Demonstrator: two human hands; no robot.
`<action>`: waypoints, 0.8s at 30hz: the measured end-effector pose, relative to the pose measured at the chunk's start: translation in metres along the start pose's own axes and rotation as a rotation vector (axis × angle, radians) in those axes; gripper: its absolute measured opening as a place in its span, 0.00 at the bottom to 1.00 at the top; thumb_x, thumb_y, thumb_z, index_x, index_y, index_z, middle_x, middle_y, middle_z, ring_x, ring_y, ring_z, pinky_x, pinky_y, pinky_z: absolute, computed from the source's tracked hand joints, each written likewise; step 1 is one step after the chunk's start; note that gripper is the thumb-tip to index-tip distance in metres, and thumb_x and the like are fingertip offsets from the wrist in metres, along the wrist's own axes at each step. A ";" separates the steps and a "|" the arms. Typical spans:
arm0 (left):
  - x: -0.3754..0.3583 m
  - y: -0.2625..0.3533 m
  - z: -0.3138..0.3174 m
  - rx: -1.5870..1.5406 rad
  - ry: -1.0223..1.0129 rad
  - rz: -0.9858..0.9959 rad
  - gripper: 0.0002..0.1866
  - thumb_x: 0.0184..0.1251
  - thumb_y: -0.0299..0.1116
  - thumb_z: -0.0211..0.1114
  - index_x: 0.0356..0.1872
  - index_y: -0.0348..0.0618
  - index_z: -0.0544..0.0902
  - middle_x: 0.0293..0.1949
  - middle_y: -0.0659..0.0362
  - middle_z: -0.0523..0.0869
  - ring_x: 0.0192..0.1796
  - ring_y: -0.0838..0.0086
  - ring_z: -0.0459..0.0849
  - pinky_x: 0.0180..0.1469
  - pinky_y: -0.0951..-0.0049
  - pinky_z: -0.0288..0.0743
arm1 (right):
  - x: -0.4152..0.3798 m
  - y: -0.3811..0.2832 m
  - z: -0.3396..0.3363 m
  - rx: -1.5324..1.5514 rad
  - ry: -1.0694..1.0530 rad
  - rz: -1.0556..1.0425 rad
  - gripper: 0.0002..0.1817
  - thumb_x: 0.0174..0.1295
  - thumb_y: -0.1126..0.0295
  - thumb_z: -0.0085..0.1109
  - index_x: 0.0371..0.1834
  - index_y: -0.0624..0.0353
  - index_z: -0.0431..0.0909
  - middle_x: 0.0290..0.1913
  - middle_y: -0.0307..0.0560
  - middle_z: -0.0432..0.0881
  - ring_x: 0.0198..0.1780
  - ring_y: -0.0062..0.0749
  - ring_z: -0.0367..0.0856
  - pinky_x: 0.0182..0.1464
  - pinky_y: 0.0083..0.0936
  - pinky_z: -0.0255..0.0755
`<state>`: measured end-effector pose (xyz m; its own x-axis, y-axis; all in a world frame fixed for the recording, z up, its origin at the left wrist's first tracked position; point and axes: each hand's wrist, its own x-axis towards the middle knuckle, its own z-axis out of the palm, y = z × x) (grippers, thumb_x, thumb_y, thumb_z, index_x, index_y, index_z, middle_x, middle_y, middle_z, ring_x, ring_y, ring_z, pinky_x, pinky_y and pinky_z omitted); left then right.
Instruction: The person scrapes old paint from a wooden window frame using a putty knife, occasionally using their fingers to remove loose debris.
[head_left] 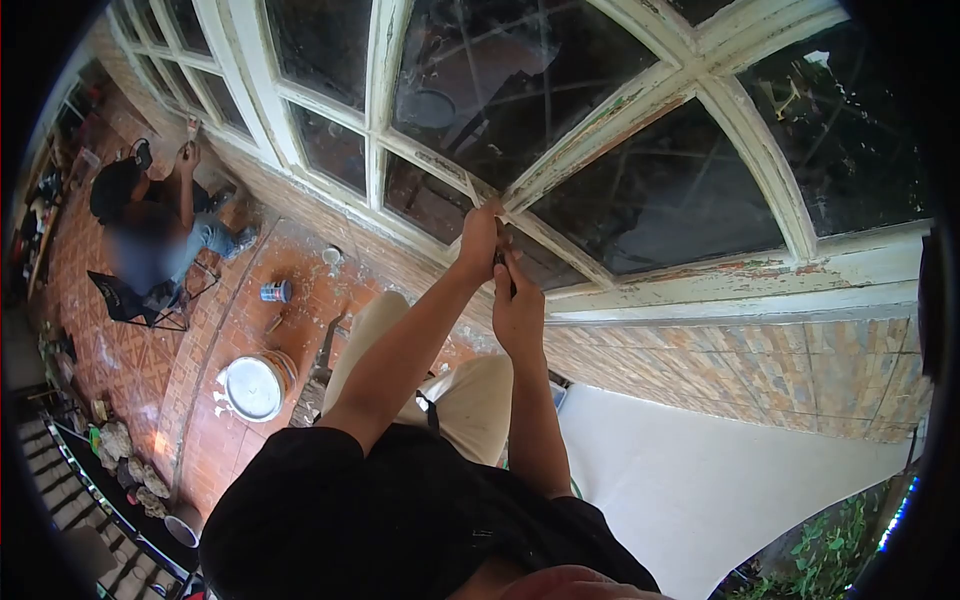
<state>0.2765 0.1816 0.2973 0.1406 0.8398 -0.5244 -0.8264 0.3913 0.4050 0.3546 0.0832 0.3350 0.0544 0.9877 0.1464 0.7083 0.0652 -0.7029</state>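
Observation:
Both of my hands meet at the white window frame [620,108], whose paint is chipped and peeling. My left hand [480,240] is closed, its fingers pressed against the wood near a joint of the glazing bars. Just below and right of it, my right hand [519,310] is wrapped round a dark handle [502,262]. The tool's working end is hidden behind my left hand and the frame. Dark glass panes [650,190] lie around the bars.
A co-worker [145,225] sits on a folding chair [125,300] at the left, hands raised to the frame. A white-lidded bucket [255,388], a blue can [275,291] and a small cup [332,256] stand on the tiled floor. A white sheet [690,460] lies lower right.

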 end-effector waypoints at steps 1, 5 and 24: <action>0.001 -0.002 -0.003 0.034 -0.014 0.008 0.13 0.59 0.34 0.59 0.21 0.47 0.64 0.17 0.64 0.58 0.17 0.73 0.62 0.19 0.63 0.68 | -0.002 -0.001 -0.004 0.031 -0.047 0.031 0.21 0.73 0.65 0.50 0.65 0.61 0.74 0.26 0.53 0.77 0.26 0.30 0.71 0.35 0.28 0.69; -0.017 0.001 0.008 0.072 -0.046 -0.003 0.15 0.60 0.34 0.57 0.19 0.54 0.60 0.17 0.68 0.53 0.16 0.79 0.57 0.18 0.70 0.64 | -0.007 0.006 -0.006 0.147 -0.067 0.059 0.20 0.72 0.65 0.50 0.62 0.64 0.75 0.42 0.71 0.82 0.45 0.64 0.82 0.46 0.41 0.74; -0.010 0.009 0.002 0.100 0.040 0.106 0.11 0.61 0.37 0.58 0.25 0.50 0.66 0.20 0.67 0.59 0.16 0.79 0.60 0.19 0.67 0.70 | 0.004 0.012 0.009 0.093 -0.080 0.032 0.19 0.73 0.65 0.50 0.62 0.62 0.76 0.31 0.60 0.81 0.27 0.39 0.75 0.37 0.29 0.71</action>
<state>0.2692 0.1775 0.3075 0.0322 0.8636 -0.5032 -0.7767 0.3384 0.5312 0.3571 0.0894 0.3203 0.0174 0.9974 0.0694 0.6387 0.0423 -0.7683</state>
